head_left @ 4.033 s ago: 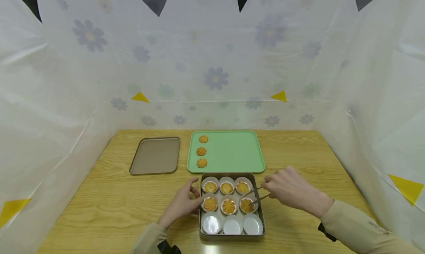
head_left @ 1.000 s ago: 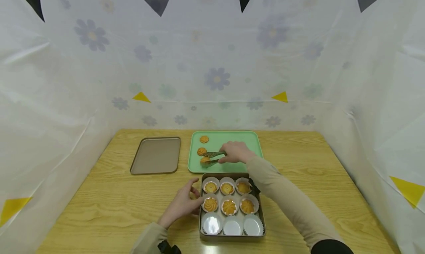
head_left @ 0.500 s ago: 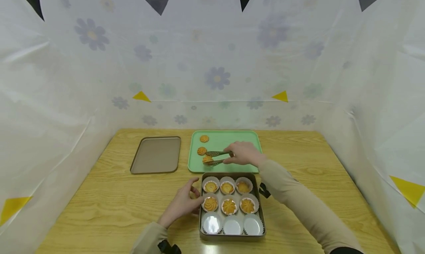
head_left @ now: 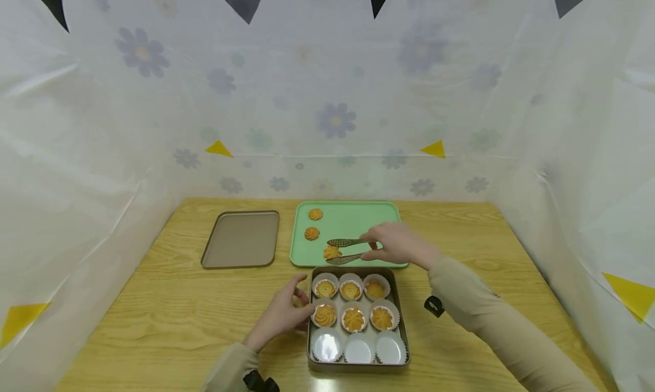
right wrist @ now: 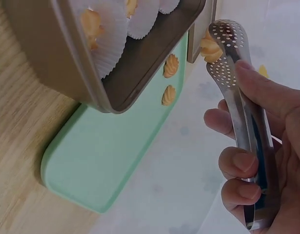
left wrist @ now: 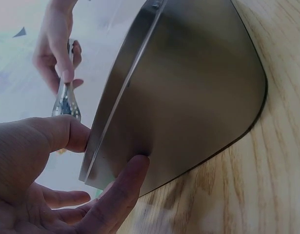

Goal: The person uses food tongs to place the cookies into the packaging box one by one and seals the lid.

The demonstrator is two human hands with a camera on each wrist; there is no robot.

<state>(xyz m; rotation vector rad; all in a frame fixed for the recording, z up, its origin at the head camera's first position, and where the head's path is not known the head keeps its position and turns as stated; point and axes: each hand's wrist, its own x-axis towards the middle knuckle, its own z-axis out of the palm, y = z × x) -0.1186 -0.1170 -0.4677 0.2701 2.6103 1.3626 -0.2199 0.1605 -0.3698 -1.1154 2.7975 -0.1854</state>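
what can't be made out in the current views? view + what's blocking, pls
- Head: the grip end of the tongs, hidden by the right hand.
- Left wrist: the inside of the metal box, hidden by its side wall.
- Left wrist: the cookie between the tongs, almost wholly behind the left hand.
- Right wrist: most paper cups, cut off by the picture edge.

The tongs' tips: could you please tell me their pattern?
The tips are dotted with small round holes, clearest in the right wrist view.
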